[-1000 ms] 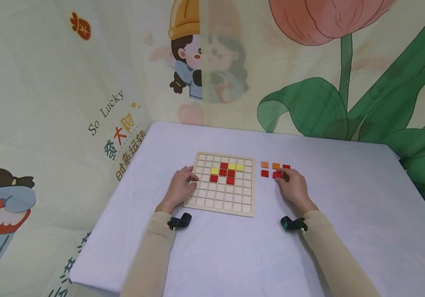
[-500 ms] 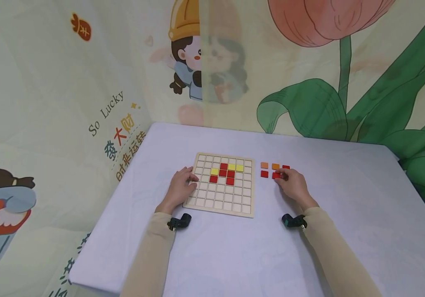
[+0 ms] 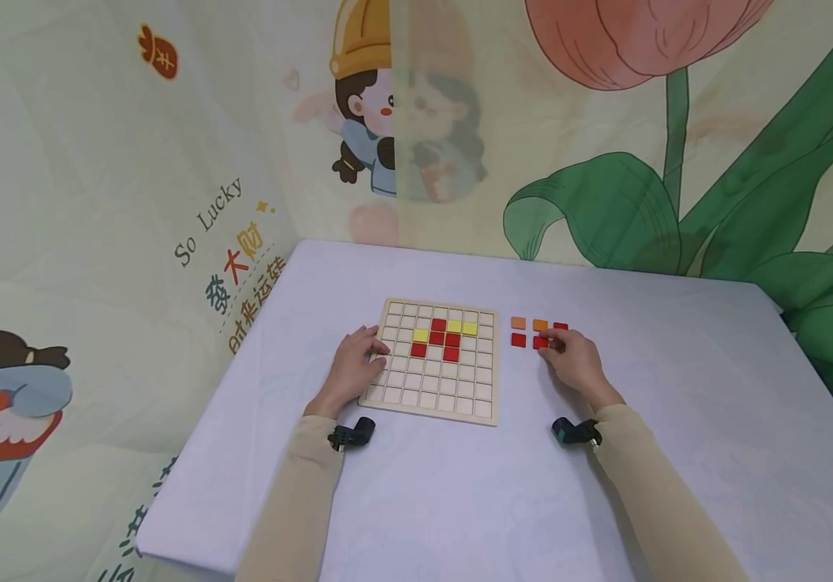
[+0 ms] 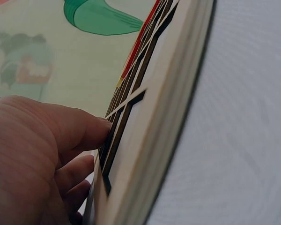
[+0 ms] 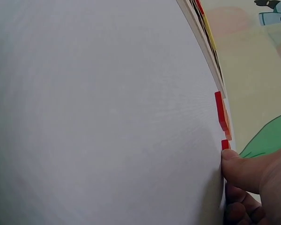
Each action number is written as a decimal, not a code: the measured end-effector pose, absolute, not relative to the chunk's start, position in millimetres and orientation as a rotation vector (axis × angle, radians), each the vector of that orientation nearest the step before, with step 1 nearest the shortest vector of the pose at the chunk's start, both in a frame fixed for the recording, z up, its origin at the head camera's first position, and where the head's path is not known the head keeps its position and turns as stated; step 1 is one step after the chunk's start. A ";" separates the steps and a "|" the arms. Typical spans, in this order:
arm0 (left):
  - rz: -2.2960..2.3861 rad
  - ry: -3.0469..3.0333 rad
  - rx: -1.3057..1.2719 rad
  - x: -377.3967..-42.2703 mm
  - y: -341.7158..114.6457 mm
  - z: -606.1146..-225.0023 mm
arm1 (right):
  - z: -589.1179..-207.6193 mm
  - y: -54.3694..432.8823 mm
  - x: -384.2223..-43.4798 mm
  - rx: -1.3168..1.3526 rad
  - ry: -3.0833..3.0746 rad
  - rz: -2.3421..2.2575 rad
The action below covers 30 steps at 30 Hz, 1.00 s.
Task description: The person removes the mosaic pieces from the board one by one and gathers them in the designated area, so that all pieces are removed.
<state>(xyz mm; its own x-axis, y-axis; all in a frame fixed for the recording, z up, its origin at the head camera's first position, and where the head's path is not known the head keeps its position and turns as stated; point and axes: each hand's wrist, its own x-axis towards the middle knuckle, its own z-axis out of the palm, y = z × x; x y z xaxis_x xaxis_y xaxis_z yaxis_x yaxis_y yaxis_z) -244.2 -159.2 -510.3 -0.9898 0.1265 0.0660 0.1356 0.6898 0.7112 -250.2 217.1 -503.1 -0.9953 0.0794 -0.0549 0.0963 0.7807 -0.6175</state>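
A square wooden grid board (image 3: 427, 380) lies on the table with several red tiles (image 3: 437, 338) and yellow tiles (image 3: 470, 329) set in its cells. My left hand (image 3: 351, 368) rests at the board's left edge, with thumb and index fingertips over the grid. In the left wrist view the thumb of that left hand (image 4: 37, 145) touches the board (image 4: 154, 136). Right of the board, my right hand (image 3: 577, 365) pinches a small red square tile (image 3: 539, 343) on the table, its right part hidden by the thumb and fingers.
Beside that tile lie another red tile (image 3: 518, 340), two orange tiles (image 3: 518, 322) and a red one (image 3: 560, 326) partly behind my hand. White cloth covers the table (image 3: 446, 501). Printed curtains (image 3: 256, 121) hang behind and to the left.
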 end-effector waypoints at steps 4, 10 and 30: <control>-1.212 -2.872 -0.225 -243.9 -159.1 -509.4 | -504.9 218.5 -251.1 0.145 2.945 -1.015; -1.221 -2.871 -0.221 -243.7 -158.9 -509.5 | -506.5 221.1 -249.9 0.145 2.951 -1.058; -1.190 -2.875 -0.226 -245.0 -160.3 -509.8 | -498.1 178.2 -239.0 -0.043 3.018 -1.217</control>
